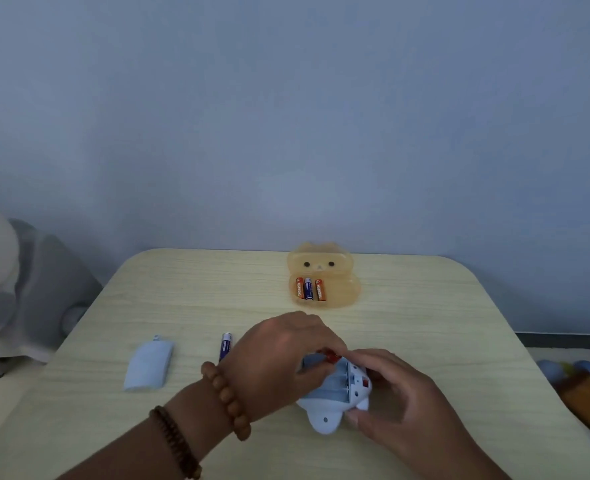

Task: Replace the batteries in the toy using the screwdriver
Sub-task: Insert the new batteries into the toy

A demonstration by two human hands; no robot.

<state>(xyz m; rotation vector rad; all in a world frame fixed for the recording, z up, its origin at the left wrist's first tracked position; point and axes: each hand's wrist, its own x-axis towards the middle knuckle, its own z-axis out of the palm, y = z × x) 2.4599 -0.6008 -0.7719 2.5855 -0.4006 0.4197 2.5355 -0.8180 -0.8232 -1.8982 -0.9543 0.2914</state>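
The pale blue toy (331, 396) lies on the table with its battery bay open and facing up. My right hand (400, 396) grips the toy's right side. My left hand (283, 355) reaches over the far end of the bay, its fingertips pinching an orange-red battery (329, 355) at the bay's edge. The toy's light blue battery cover (149, 365) lies off to the left. One purple battery (226, 344) rests on the table, partly hidden behind my left hand. No screwdriver is visible.
An orange translucent bear-shaped case (324, 282) stands open near the far edge of the wooden table (182, 289), with three batteries in it. A grey-white plush sits left of the table. Coloured soft items lie low at the right.
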